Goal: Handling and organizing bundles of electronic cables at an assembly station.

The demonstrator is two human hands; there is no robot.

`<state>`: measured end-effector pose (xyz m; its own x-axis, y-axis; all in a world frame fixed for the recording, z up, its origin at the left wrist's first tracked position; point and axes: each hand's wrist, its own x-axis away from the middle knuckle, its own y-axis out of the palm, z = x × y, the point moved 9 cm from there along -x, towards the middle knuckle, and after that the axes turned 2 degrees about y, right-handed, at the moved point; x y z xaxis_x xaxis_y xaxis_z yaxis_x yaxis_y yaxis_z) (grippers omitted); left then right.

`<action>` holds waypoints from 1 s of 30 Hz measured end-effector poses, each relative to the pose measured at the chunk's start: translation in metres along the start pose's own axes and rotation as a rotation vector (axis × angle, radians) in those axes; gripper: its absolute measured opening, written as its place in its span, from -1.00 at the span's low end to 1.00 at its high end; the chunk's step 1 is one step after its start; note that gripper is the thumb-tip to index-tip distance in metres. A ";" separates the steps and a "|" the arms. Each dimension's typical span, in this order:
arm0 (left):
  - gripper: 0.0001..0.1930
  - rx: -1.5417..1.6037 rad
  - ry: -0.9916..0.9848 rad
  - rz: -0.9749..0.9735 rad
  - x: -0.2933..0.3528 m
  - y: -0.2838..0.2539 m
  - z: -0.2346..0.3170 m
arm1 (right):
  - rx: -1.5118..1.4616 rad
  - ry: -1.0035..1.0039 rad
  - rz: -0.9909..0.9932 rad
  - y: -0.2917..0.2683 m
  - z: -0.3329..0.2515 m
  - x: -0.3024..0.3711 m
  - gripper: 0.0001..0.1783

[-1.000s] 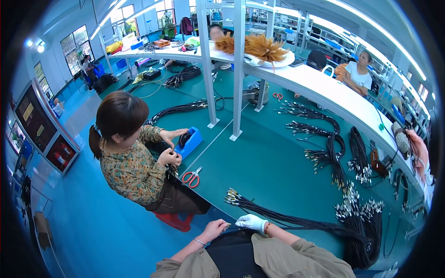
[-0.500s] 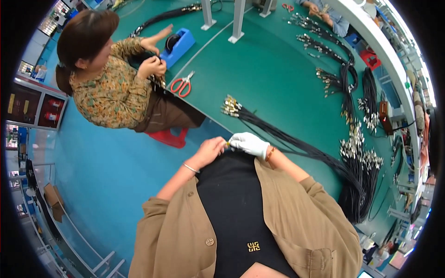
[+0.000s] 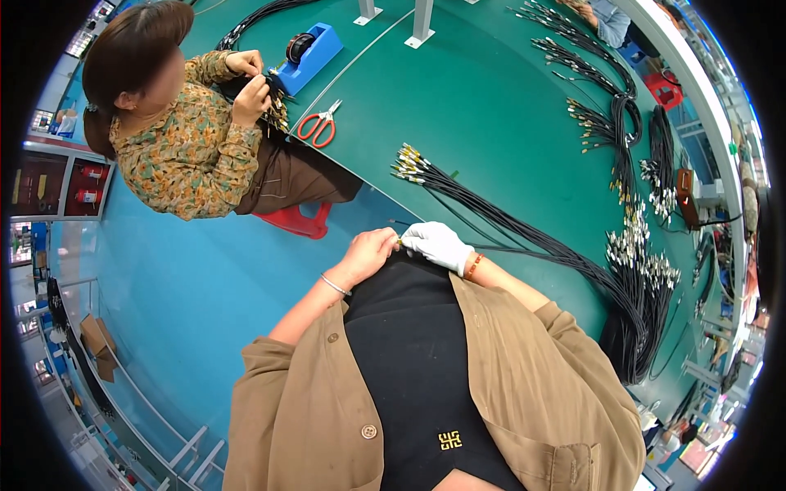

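Observation:
My left hand is bare, with its fingers pinched together at the table's near edge. Against it, my right hand, in a white glove, is closed in a pinch too. Between the fingertips shows a small gold-coloured cable connector, mostly covered by the fingers. From the right hand a thin black cable seems to run off to the right. Just beyond the hands lies a bundle of black cables, its gold and silver connector ends pointing left.
At the left a co-worker handles cables beside a blue tape dispenser. Red-handled scissors lie on the green table. A heap of silver connectors and further cable bundles line the right side. A red stool stands below the table edge.
My two hands stay pinched together, with the connector between them. The co-worker's outstretched hand has come back from the tape dispenser to the other hand. The view has shifted slightly.

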<state>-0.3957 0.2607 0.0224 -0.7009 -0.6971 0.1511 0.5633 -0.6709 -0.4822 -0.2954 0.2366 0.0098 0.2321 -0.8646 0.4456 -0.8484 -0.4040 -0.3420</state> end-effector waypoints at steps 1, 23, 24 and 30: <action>-0.82 0.002 -0.003 -0.002 0.001 0.000 0.000 | -0.002 0.003 -0.003 0.001 -0.001 0.000 -0.73; -0.76 0.146 -0.210 0.016 -0.003 0.001 -0.019 | 0.081 -0.105 0.016 -0.010 -0.007 -0.005 -0.72; -0.75 0.173 -0.263 0.010 -0.001 0.002 -0.026 | 0.134 -0.134 0.060 -0.013 -0.008 -0.006 -0.73; -0.66 -0.004 -0.373 -0.003 -0.002 0.004 -0.067 | 0.466 -0.117 0.579 -0.074 0.016 -0.021 -0.77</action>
<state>-0.4217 0.2762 -0.0372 -0.4946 -0.7396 0.4565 0.5594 -0.6728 -0.4841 -0.2294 0.2800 0.0124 -0.1192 -0.9929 0.0060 -0.5674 0.0631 -0.8210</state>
